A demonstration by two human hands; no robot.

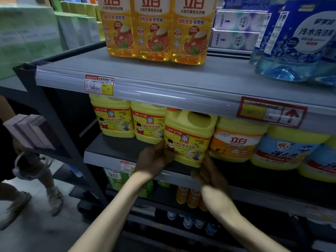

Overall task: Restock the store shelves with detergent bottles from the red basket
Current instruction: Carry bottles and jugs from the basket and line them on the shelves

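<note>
A yellow detergent jug (189,137) with a handle hole stands at the front of the middle shelf (112,151). My left hand (154,159) grips its lower left side. My right hand (209,171) is at the jug's lower right corner, fingers straight; it looks blurred, and I cannot tell whether it touches the jug. Two matching yellow jugs (113,119) stand further back to the left. The red basket is out of view.
Three amber bottles (154,30) and blue refill bags (298,40) stand on the top shelf (145,75). Orange-labelled and blue-labelled jugs (236,140) fill the middle shelf's right side. Another person's legs (36,188) are at the left in the aisle.
</note>
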